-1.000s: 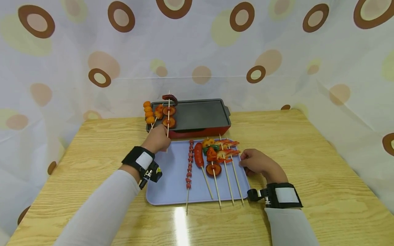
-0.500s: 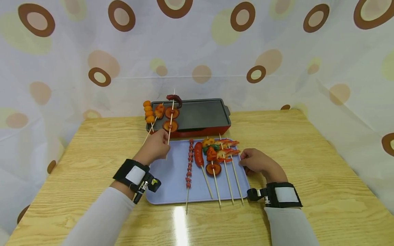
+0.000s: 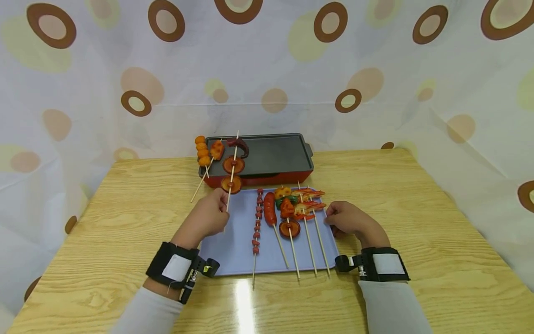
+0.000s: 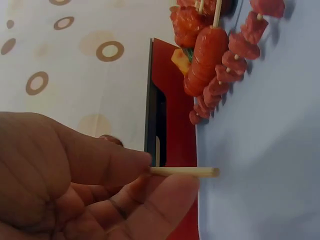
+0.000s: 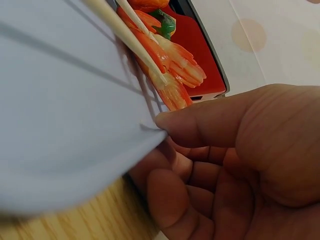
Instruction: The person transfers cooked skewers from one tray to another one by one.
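Note:
My left hand (image 3: 207,214) pinches the stick of a skewer (image 3: 232,184) threaded with two round brown-rimmed slices and a dark red octopus tentacle. The skewer leans away from me over the front of the black grill plate, its food end overlapping the plate's left part. In the left wrist view the stick's blunt end pokes out between thumb and fingers. With my right hand (image 3: 350,220) I hold the right rim of the pale lilac tray (image 3: 233,260), thumb on top and fingers beneath. On the tray lie a small-meat skewer (image 3: 256,227), a sausage skewer (image 3: 270,208) and several others.
Behind the tray stands the red grill with a black plate (image 3: 275,155). An orange-ball skewer (image 3: 202,150) and an orange-brown meat skewer (image 3: 217,150) lie at its left end, sticks overhanging the front. Shrimp skewers (image 3: 308,207) lie near my right hand. A patterned cloth (image 3: 267,69) hangs behind the wooden table (image 3: 417,222).
My left hand has drawn back toward me and a little left, bringing the tentacle skewer nearer over the tray's back edge. The right hand stays at the tray rim.

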The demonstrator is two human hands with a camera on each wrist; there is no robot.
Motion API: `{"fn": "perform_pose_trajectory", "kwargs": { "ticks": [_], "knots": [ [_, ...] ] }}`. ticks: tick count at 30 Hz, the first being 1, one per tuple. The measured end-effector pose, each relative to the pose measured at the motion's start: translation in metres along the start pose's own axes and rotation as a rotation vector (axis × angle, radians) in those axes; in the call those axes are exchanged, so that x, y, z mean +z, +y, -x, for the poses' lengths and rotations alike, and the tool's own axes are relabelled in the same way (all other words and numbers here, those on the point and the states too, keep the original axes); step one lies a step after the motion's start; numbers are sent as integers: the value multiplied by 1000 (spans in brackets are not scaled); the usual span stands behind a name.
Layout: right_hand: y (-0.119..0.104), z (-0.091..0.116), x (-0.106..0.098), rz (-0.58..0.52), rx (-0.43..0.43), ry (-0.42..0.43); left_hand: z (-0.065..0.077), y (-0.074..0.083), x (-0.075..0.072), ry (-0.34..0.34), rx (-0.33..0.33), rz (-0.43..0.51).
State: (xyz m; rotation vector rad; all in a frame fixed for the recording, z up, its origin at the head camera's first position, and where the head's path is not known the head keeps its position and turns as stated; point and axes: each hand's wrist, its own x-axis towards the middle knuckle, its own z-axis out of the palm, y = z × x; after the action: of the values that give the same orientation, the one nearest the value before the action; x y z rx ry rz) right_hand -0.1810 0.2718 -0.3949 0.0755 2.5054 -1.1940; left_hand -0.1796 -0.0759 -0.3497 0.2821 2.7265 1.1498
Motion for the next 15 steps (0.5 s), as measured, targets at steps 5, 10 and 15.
{"fn": "perform_pose_trajectory", "kwargs": {
  "ticks": [5, 10, 15],
  "knots": [
    [2, -2, 0, 7, 18, 2, 19, -1, 7, -46, 24, -40],
    [1, -2, 0, 8, 32, -3, 37, -7, 15, -77, 14, -94],
    [0, -3, -2, 1, 33, -3, 53, -9, 23, -122, -8, -41]
  ]
}}
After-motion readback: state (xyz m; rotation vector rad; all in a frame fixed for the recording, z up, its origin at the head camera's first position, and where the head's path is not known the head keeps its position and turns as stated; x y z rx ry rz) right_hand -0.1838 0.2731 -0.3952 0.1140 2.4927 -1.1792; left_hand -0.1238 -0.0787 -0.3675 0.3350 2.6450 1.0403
